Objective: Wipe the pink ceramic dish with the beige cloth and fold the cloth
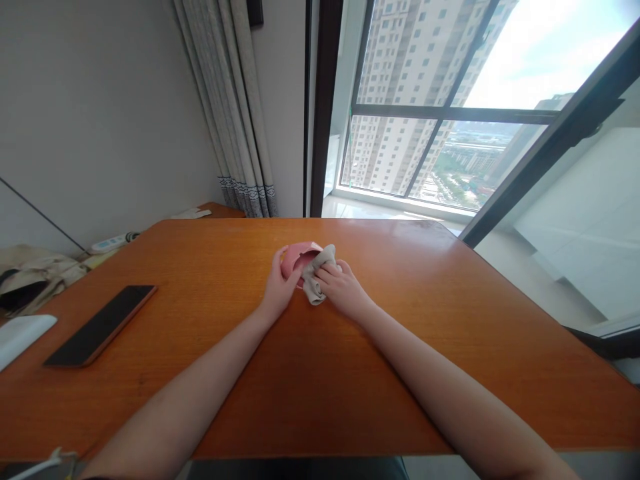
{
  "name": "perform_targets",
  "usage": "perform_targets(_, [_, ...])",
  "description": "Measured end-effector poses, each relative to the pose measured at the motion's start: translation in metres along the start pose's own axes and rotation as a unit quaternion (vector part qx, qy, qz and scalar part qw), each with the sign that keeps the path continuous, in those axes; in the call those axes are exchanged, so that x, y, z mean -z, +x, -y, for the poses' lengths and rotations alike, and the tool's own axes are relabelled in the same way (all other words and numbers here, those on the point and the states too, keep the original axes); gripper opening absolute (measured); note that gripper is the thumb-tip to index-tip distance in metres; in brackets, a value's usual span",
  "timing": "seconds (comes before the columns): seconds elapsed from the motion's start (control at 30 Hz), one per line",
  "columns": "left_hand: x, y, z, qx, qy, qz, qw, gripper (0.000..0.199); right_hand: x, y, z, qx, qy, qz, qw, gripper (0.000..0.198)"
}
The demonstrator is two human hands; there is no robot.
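A pink bowl point(293, 258) is tilted on its side over the far middle of the wooden table point(240, 393), its opening turned to the right. My left hand point(280, 285) is closed around the bowl's left side, thumb along the near rim. In my right hand point(345, 288) a crumpled grey-beige cloth point(315, 281) is bunched, pressed against the bowl's opening. The cloth covers part of the rim and inside. Whether the bowl touches the tabletop I cannot tell.
A dark flat slab with a reddish-brown edge point(103, 325) lies at the table's left, near a white object point(23, 337). Beyond the left edge are a power strip point(107, 243) and piled fabric point(37, 270). A curtain point(230, 113) and a glazed door frame point(525, 173) stand behind.
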State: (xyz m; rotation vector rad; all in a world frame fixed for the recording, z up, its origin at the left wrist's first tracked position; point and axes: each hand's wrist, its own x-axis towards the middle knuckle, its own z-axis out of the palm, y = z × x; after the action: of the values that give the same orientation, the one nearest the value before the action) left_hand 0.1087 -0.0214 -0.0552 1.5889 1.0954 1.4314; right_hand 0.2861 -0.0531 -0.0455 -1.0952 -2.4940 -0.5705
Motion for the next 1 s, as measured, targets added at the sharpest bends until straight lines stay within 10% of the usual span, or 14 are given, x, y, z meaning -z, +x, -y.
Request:
perform_targets(0.83, [-0.022, -0.016, 0.009, 0.055, -0.108, -0.013, 0.993, 0.071, -0.008, -0.002, 0.01, -0.043, 0.034, -0.034, 0.998, 0.017])
perform_targets(1.0, [-0.023, -0.013, 0.019, 0.061, -0.112, -0.028, 0.991, 0.044, -0.005, -0.001, 0.006, -0.021, 0.054, -0.012, 0.998, 0.016])
